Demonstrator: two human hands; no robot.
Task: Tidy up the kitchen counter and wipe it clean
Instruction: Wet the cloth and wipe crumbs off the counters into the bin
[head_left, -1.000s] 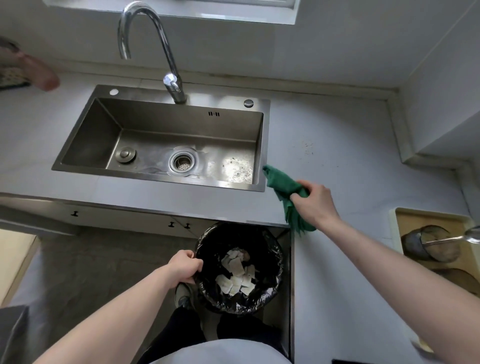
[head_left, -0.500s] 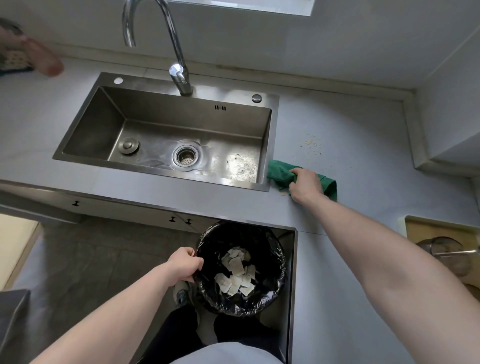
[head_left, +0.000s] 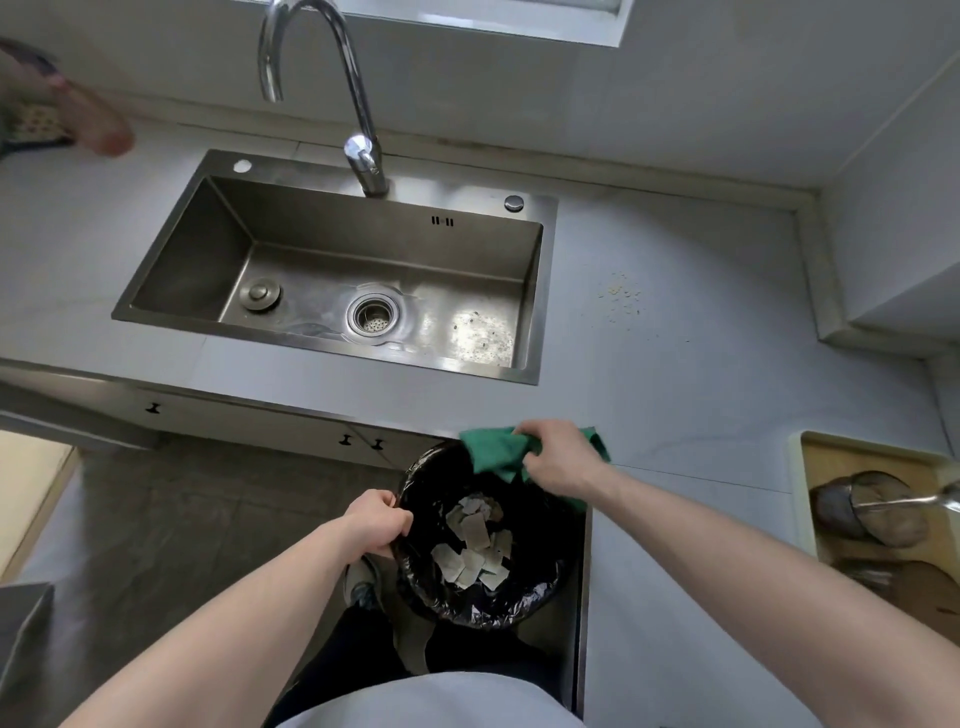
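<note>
On the pale grey counter (head_left: 675, 395), the right hand (head_left: 563, 460) clenches the green cloth (head_left: 493, 454) at the edge, above the black-lined bin (head_left: 467, 597) whose rim the left hand (head_left: 376, 522) grips just below, seemingly to catch swept crumbs.

Right hand (head_left: 558, 457) gripping green cloth (head_left: 496, 453) at counter (head_left: 675, 415) edge over black-lined bin (head_left: 519, 608); left hand (head_left: 375, 522) holding rim.
</note>
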